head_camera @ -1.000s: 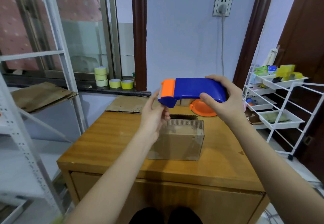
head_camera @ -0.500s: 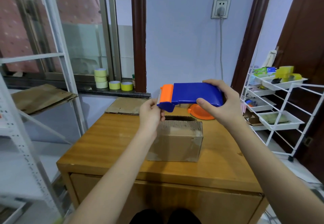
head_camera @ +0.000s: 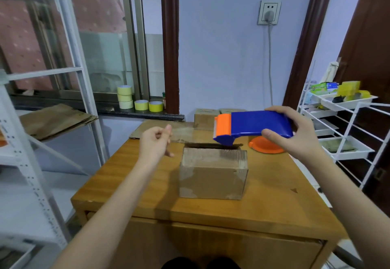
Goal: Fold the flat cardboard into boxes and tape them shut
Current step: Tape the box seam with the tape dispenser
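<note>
On the one wooden table (head_camera: 130, 186) we are seeing one folded cardboard box (head_camera: 212, 176) sitting near the middle, its top slit still showing. Above its far right corner we are holding one blue and orange tape dispenser (head_camera: 252, 125), our right hand (head_camera: 295, 137) gripping its blue body. Our left hand (head_camera: 155, 144) is pinching a clear strip of tape (head_camera: 191, 131) stretching from the dispenser. On the windowsill, five tape rolls (head_camera: 140, 102) are waiting.
</note>
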